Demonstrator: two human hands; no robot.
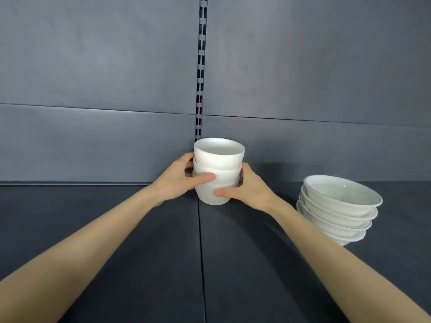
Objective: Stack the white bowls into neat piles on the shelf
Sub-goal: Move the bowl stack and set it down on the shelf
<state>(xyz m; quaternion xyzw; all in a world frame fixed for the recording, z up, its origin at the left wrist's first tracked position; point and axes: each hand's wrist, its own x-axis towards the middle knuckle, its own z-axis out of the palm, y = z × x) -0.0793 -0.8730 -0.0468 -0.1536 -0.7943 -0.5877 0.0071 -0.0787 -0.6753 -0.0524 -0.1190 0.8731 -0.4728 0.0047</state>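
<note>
**Both hands clasp the pile of small bowls**

Bare forearms come in from the bottom corners, the left forearm (81, 241) and the right forearm (349, 264) converging toward the foot of the slotted upright (200, 66) on the back wall (93, 66).

Directly below that upright, the left hand (179, 180) and the right hand (249, 190) wrap a pile of small white bowls (219, 159) from opposite sides. The left thumb (205, 177) lies across the front of the pile, and the right thumb (221, 192) lies just under it; the other fingers curl round the back, mostly hidden. Both grips are closed on the pile's lower bowls — the top bowl stands free above the fingers, its mouth open upward.

The pile's base rests on the dark shelf (116, 229), on the seam (201, 241) that runs forward from the foot of the upright.

Well to the right of the upright and nearer the camera, a second pile of wider white bowls (338, 206) sits on the same shelf, apart from the hands — its bowls lie askew, rims not lined up and the top one tipped.
</note>
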